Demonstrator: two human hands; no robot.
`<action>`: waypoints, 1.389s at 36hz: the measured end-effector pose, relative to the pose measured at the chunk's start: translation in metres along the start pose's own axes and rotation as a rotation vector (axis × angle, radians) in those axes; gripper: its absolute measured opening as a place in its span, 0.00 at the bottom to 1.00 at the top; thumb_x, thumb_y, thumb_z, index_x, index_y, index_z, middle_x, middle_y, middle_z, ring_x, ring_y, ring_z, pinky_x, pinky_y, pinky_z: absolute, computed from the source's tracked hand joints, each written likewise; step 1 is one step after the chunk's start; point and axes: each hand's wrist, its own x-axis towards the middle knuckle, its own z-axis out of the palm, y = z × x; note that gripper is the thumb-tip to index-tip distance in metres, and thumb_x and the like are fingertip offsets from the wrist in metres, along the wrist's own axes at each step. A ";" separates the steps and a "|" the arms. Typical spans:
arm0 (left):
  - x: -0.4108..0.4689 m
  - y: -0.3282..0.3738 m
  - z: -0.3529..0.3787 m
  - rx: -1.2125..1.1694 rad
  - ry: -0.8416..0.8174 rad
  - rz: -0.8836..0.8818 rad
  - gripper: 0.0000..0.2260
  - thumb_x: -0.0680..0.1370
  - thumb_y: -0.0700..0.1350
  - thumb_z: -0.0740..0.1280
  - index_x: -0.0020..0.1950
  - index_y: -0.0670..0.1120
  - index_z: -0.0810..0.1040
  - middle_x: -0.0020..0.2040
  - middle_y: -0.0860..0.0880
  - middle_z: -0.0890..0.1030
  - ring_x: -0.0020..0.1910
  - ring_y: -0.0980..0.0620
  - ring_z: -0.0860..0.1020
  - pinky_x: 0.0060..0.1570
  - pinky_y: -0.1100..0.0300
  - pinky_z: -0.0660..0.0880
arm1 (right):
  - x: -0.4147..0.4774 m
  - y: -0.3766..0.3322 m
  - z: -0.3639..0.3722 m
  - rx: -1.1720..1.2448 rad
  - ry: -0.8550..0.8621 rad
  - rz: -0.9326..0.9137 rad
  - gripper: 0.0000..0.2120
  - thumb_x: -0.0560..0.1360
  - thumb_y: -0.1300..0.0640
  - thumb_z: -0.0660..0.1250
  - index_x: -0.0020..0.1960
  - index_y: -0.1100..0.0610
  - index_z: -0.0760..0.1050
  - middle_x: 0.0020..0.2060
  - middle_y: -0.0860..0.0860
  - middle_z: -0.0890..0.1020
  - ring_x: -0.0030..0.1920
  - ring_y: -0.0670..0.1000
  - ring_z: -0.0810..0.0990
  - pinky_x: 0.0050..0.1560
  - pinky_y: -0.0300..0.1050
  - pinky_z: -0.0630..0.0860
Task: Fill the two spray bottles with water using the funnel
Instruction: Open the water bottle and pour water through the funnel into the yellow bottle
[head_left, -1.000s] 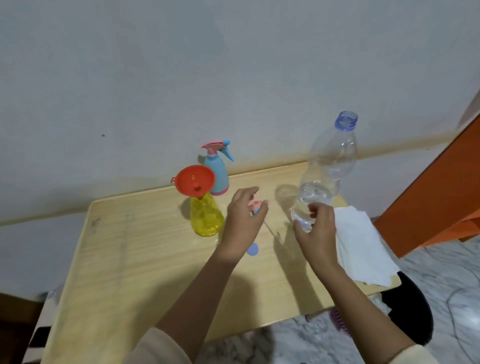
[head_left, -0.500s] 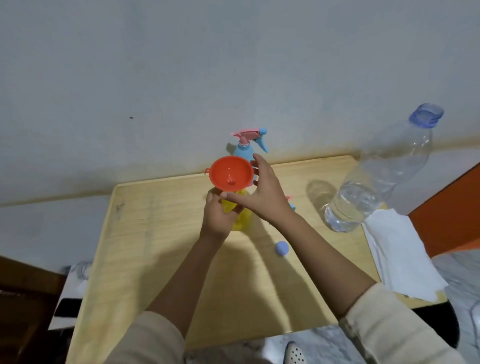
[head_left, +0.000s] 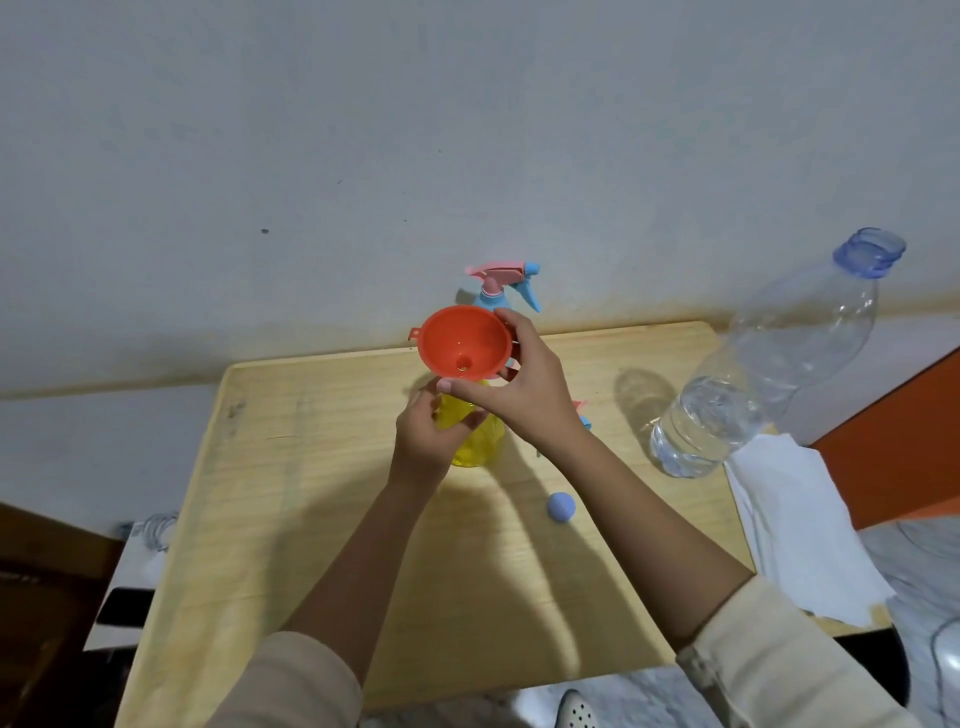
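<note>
**Orange funnel (head_left: 464, 347) over yellow bottle (head_left: 480, 441)**

We saw the left hand (head_left: 428, 436) gripping the yellow bottle on the table (head_left: 291, 519), the right hand (head_left: 524, 395) clasping the funnel's rim just above it. The blue spray bottle (head_left: 498, 291) stood at the far edge, the water bottle (head_left: 753, 389) to the right.

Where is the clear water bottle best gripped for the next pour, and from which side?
Probably round the wide lower body of the water bottle, where the water sits, coming from its left, table-centre side: the cloth lies just right of its base. It stands on its base with its neck uncapped, so a side wrap keeps it level.
</note>
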 end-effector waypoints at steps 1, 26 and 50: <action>0.000 0.000 0.000 -0.001 -0.003 -0.004 0.25 0.64 0.60 0.73 0.56 0.48 0.78 0.48 0.46 0.82 0.50 0.47 0.80 0.52 0.43 0.76 | 0.000 -0.001 0.000 0.007 -0.001 0.005 0.42 0.60 0.50 0.81 0.69 0.52 0.64 0.63 0.49 0.73 0.63 0.48 0.72 0.57 0.41 0.75; -0.003 0.003 -0.001 -0.068 -0.022 -0.028 0.23 0.65 0.53 0.75 0.58 0.50 0.78 0.52 0.52 0.83 0.54 0.52 0.80 0.57 0.46 0.76 | -0.006 -0.003 0.002 -0.009 -0.008 -0.004 0.43 0.60 0.50 0.81 0.69 0.52 0.64 0.64 0.49 0.72 0.63 0.50 0.71 0.60 0.48 0.76; -0.005 0.000 -0.001 -0.057 -0.008 -0.012 0.28 0.63 0.55 0.75 0.60 0.46 0.77 0.55 0.45 0.81 0.55 0.49 0.80 0.58 0.45 0.76 | -0.005 0.002 -0.007 -0.035 -0.085 0.030 0.40 0.61 0.52 0.80 0.67 0.52 0.63 0.61 0.49 0.73 0.61 0.50 0.73 0.56 0.41 0.73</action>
